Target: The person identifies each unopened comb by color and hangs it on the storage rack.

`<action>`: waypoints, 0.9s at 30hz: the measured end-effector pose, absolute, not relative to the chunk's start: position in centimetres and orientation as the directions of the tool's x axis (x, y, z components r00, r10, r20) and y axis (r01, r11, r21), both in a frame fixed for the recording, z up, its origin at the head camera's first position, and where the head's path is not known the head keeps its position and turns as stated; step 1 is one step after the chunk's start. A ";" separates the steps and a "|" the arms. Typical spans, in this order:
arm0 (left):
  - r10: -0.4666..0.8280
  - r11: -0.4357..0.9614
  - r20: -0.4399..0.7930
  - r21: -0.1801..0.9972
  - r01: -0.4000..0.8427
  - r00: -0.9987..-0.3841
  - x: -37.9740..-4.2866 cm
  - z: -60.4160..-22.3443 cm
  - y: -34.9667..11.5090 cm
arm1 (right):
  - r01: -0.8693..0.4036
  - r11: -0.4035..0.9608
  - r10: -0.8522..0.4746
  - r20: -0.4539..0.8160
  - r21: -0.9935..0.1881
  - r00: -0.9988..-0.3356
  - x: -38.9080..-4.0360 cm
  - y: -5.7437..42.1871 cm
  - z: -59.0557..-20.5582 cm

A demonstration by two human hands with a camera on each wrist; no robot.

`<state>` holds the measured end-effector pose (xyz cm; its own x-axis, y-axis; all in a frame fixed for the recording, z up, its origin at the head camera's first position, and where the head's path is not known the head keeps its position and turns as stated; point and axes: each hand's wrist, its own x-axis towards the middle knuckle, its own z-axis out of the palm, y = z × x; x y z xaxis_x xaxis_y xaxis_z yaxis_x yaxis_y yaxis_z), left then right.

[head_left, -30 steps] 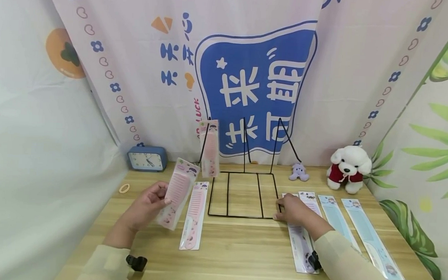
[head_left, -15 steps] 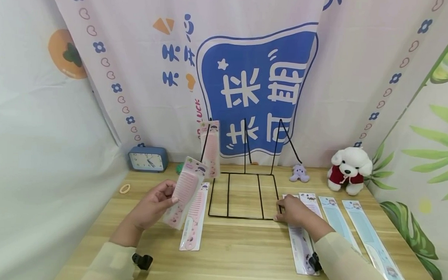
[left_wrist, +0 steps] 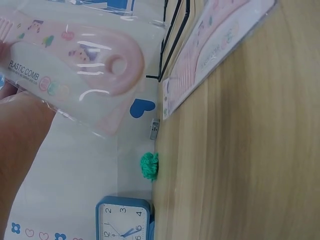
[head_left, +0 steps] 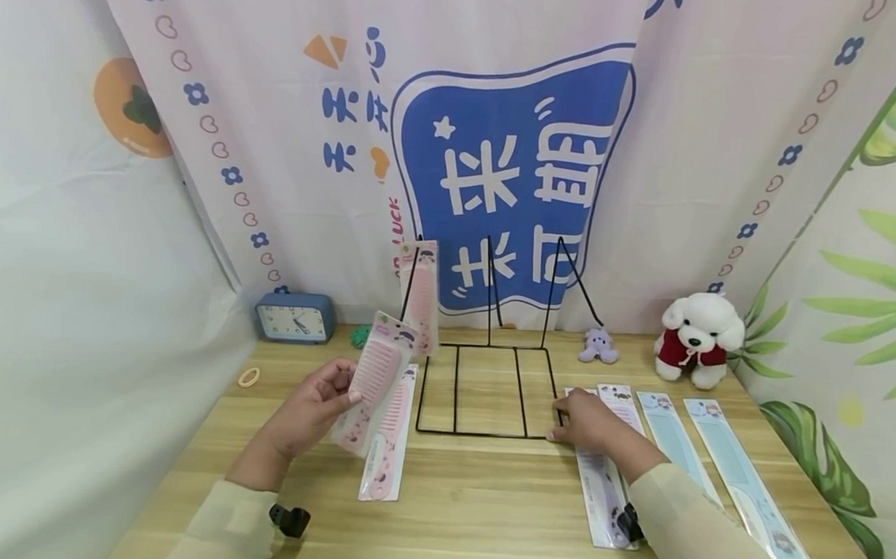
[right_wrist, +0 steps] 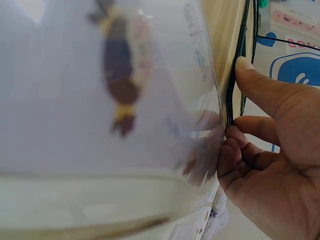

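My left hand (head_left: 315, 409) pinches a packaged pink comb (head_left: 376, 378) between thumb and fingers, raised and tilted to the left of the black wire display rack (head_left: 484, 434). In the left wrist view, its holed pink handle (left_wrist: 107, 65) shows through the clear wrapper, with "PLASTIC COMB" printed beside it. Behind it hangs another packaged pink comb (head_left: 421, 299) on the rack's left hook. A third pink comb (head_left: 384, 452) lies on the table, partly overlapped. My right hand (head_left: 588, 419) grips the rack's right base wire, thumb (right_wrist: 257, 82) on one side and curled fingers on the other.
Two packaged purple combs (head_left: 605, 503) lie under my right forearm, partly hidden. Two packaged blue combs (head_left: 743, 467) lie further right. Along the back stand a blue clock (head_left: 294, 317), a purple octopus-like toy (head_left: 599, 344) and a white plush dog (head_left: 699, 336). A wooden ring (head_left: 248, 377) lies at left.
My left hand has carried the pink comb rightward and slightly up, over the comb on the table. A green ball behind it has come into view. My right hand stays on the rack.
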<state>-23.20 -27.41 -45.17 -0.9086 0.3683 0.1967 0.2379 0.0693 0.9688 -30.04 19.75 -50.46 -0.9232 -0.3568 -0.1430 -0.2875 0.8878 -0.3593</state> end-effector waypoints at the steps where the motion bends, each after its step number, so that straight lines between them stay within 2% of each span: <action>1: 0.366 0.069 0.194 0.970 0.234 -0.910 -23.2 -45.2 -27.4 | -0.288 0.888 -0.357 -0.143 -0.358 -0.923 -30.0 19.7 -50.4; 8: 0.312 0.118 0.152 0.973 0.197 -0.938 -23.5 -45.2 -26.9 | -0.286 0.888 -0.358 -0.150 -0.360 -0.922 -30.0 19.7 -50.4; 16: 0.061 0.252 0.045 0.966 0.059 -0.997 -24.9 -44.7 -24.5 | -0.282 0.892 -0.352 -0.153 -0.354 -0.923 -30.1 19.7 -50.4; 22: -0.153 0.235 0.038 0.972 0.001 -0.987 -27.4 -44.1 -22.1 | -0.285 0.890 -0.355 -0.149 -0.357 -0.923 -30.2 19.7 -50.4; 27: -0.226 0.219 0.064 0.976 0.013 -0.972 -29.2 -43.9 -20.6 | -0.279 0.887 -0.356 -0.158 -0.368 -0.921 -30.2 19.7 -50.5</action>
<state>-29.17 -20.61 -43.87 -0.9721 -0.2258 0.0639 0.0134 0.2186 0.9757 -30.22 19.70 -50.46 -0.9210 -0.3558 -0.1584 -0.2793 0.8869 -0.3679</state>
